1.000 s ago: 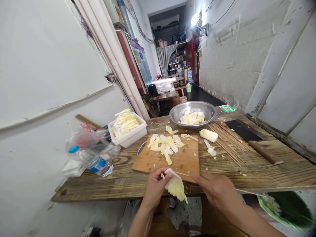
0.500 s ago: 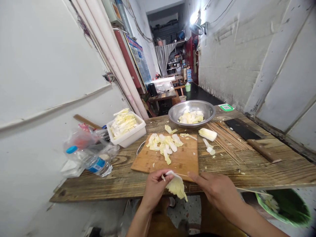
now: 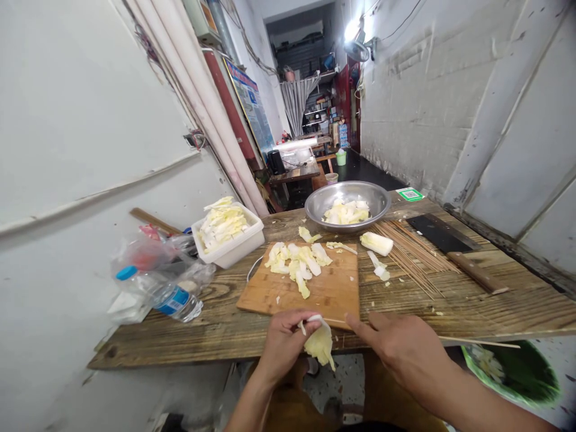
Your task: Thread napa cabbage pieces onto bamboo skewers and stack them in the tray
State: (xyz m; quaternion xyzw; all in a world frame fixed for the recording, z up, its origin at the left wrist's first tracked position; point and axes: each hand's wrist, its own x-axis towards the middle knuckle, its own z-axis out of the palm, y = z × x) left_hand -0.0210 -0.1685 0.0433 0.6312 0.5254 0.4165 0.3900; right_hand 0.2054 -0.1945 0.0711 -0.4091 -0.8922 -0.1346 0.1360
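Pinched in my left hand (image 3: 288,339) is a pale yellow-white cabbage leaf (image 3: 320,345), hanging at the table's front edge. My right hand (image 3: 400,342) is closed around a thin wooden skewer (image 3: 481,342). Its long end sticks out to the right behind the hand, and its front part points left toward the leaf. Whether the tip has gone into the leaf is hidden by my left fingers. Just beyond both hands lies a wooden cutting board (image 3: 328,294) with several cut cabbage pieces (image 3: 300,264) on it.
A steel bowl (image 3: 382,207) and a white tub (image 3: 231,258) both hold cabbage. On the right lie a cabbage chunk (image 3: 377,243), loose skewers (image 3: 414,258) and a cleaver (image 3: 450,240). A water bottle (image 3: 166,297) lies at left; a green-lined bin (image 3: 535,372) stands below right.
The skewer's rear end now shows farther out to the right of my right hand. The leaf in my left hand hangs a little differently. The whole view has shifted slightly.
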